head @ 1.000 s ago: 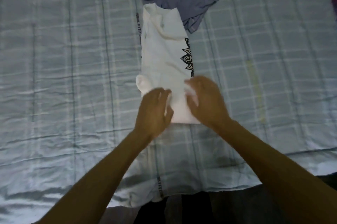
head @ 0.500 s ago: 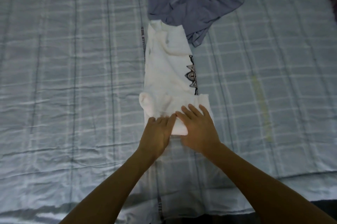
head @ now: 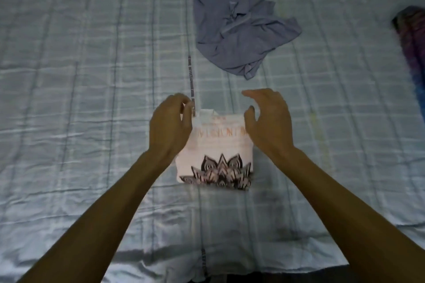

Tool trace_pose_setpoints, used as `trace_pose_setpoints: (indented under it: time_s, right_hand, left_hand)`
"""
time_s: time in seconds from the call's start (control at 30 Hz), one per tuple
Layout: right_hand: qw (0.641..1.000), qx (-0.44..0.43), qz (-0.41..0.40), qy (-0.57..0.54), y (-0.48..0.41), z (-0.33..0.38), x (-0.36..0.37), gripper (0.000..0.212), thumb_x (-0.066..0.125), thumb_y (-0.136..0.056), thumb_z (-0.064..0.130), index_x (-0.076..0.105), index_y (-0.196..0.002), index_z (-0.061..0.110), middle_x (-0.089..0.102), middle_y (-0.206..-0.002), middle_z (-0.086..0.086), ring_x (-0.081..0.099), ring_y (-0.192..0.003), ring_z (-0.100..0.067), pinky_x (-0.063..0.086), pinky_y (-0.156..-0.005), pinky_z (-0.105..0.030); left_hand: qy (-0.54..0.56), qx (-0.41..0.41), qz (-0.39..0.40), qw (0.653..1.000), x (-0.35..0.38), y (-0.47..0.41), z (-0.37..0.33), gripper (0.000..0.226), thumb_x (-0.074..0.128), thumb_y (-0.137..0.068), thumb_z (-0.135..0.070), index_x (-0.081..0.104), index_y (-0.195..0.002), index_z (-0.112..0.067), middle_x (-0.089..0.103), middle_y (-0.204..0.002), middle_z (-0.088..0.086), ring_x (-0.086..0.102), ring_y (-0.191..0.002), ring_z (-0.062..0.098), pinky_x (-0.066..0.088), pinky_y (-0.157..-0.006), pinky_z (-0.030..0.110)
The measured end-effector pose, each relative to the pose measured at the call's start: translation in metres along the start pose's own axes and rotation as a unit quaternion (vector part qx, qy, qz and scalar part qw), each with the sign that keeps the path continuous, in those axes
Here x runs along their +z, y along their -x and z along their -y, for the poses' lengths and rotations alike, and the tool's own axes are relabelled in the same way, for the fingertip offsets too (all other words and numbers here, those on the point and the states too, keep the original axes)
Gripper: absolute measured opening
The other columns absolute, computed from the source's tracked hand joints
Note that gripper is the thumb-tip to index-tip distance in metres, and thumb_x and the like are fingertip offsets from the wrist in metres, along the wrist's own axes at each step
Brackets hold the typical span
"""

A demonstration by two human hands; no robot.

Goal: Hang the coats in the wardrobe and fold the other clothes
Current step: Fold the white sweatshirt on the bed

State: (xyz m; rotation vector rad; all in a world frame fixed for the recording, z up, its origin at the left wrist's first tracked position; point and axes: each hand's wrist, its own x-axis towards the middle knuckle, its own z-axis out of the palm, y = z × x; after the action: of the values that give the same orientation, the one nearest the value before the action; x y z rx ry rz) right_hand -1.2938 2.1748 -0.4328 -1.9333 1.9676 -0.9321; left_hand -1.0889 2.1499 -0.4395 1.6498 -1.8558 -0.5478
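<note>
A white T-shirt with a black lotus print lies folded into a small rectangle on the bed, print side up. My left hand is at its far left corner, fingers curled and pinching a bit of the white cloth. My right hand hovers at the far right corner with fingers spread and holds nothing. A crumpled blue-grey shirt lies unfolded farther back on the bed, apart from both hands.
The bed is covered by a pale checked sheet. A dark purple garment lies at the right edge of view. The bed's front edge runs along the bottom.
The long white T-shirt has been folded over toward me into a compact rectangle with the print on top. Both hands moved from its near end to its far corners, and the right hand opened.
</note>
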Motion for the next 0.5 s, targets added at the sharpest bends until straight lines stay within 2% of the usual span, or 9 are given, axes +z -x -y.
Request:
trace_pose_setpoints:
  time_s: [0.07, 0.13, 0.17, 0.2, 0.27, 0.33, 0.43, 0.5]
  right_hand:
    - [0.998, -0.014, 0.057, 0.012, 0.032, -0.003, 0.02, 0.035, 0.053, -0.084, 0.014, 0.061, -0.118, 0.013, 0.06, -0.115, -0.011, 0.05, -0.108, -0.024, 0.036, -0.096, -0.032]
    - [0.985, -0.054, 0.152, 0.055, 0.075, -0.014, 0.043, 0.046, 0.055, -0.083, 0.03, 0.054, -0.126, 0.013, 0.054, -0.127, -0.015, 0.045, -0.119, -0.027, 0.04, -0.1, -0.044]
    - [0.973, -0.067, 0.206, 0.086, 0.092, -0.021, 0.053, 0.058, 0.058, -0.081, 0.039, 0.048, -0.132, 0.014, 0.048, -0.135, -0.016, 0.039, -0.128, -0.03, 0.038, -0.103, -0.05]
    - [0.958, -0.076, 0.248, 0.123, 0.102, -0.029, 0.063, 0.073, 0.061, -0.078, 0.048, 0.04, -0.139, 0.015, 0.04, -0.143, -0.017, 0.03, -0.136, -0.032, 0.033, -0.107, -0.054]
    - [0.937, -0.088, 0.285, 0.184, 0.106, -0.037, 0.08, 0.095, 0.065, -0.072, 0.06, 0.027, -0.146, 0.015, 0.024, -0.153, -0.019, 0.011, -0.144, -0.035, 0.018, -0.113, -0.059]
    - [0.925, -0.114, 0.279, 0.232, 0.1, -0.032, 0.092, 0.103, 0.069, -0.07, 0.059, 0.024, -0.148, 0.009, 0.014, -0.155, -0.022, 0.002, -0.145, -0.036, 0.007, -0.115, -0.058]
    - [0.918, -0.136, 0.263, 0.265, 0.088, -0.037, 0.111, 0.108, 0.075, -0.07, 0.049, 0.018, -0.148, 0.002, 0.01, -0.156, -0.021, 0.0, -0.145, -0.035, 0.004, -0.116, -0.054]
    - [0.91, -0.133, 0.275, 0.279, 0.08, -0.051, 0.12, 0.117, 0.077, -0.066, 0.053, 0.013, -0.149, 0.002, 0.007, -0.157, -0.022, -0.001, -0.145, -0.036, 0.003, -0.116, -0.056]
  left_hand:
    - [0.003, 0.0, 0.003, 1.0, 0.017, 0.023, 0.013, 0.015, 0.047, -0.095, -0.02, 0.058, -0.104, -0.014, 0.059, -0.099, 0.0, 0.054, -0.087, 0.016, 0.043, -0.075, 0.031]
    - [-0.03, 0.048, 0.093, 0.994, 0.037, 0.059, 0.03, 0.031, 0.052, -0.087, -0.016, 0.054, -0.117, -0.008, 0.058, -0.113, 0.01, 0.055, -0.098, 0.025, 0.048, -0.083, 0.039]
    - [-0.054, 0.075, 0.151, 0.984, 0.047, 0.077, 0.04, 0.048, 0.057, -0.079, -0.015, 0.05, -0.125, -0.006, 0.054, -0.122, 0.015, 0.053, -0.108, 0.029, 0.047, -0.089, 0.046]
    - [-0.087, 0.099, 0.207, 0.969, 0.057, 0.091, 0.05, 0.068, 0.061, -0.07, -0.018, 0.042, -0.134, -0.004, 0.046, -0.134, 0.018, 0.045, -0.121, 0.032, 0.043, -0.097, 0.052]
    - [-0.157, 0.132, 0.269, 0.941, 0.071, 0.107, 0.068, 0.101, 0.066, -0.061, -0.03, 0.021, -0.148, -0.007, 0.022, -0.152, 0.022, 0.015, -0.142, 0.034, 0.024, -0.111, 0.058]
    - [-0.204, 0.154, 0.282, 0.925, 0.08, 0.105, 0.076, 0.116, 0.073, -0.06, -0.042, 0.007, -0.151, -0.011, 0.005, -0.156, 0.022, -0.001, -0.145, 0.034, 0.015, -0.113, 0.059]
    - [-0.223, 0.174, 0.26, 0.923, 0.098, 0.089, 0.079, 0.114, 0.076, -0.063, -0.05, 0.015, -0.149, -0.008, 0.013, -0.154, 0.025, 0.007, -0.144, 0.039, 0.02, -0.108, 0.065]
    - [-0.233, 0.163, 0.252, 0.925, 0.11, 0.081, 0.077, 0.101, 0.055, -0.073, -0.062, 0.016, -0.149, -0.007, 0.016, -0.153, 0.027, 0.011, -0.142, 0.042, 0.021, -0.106, 0.067]
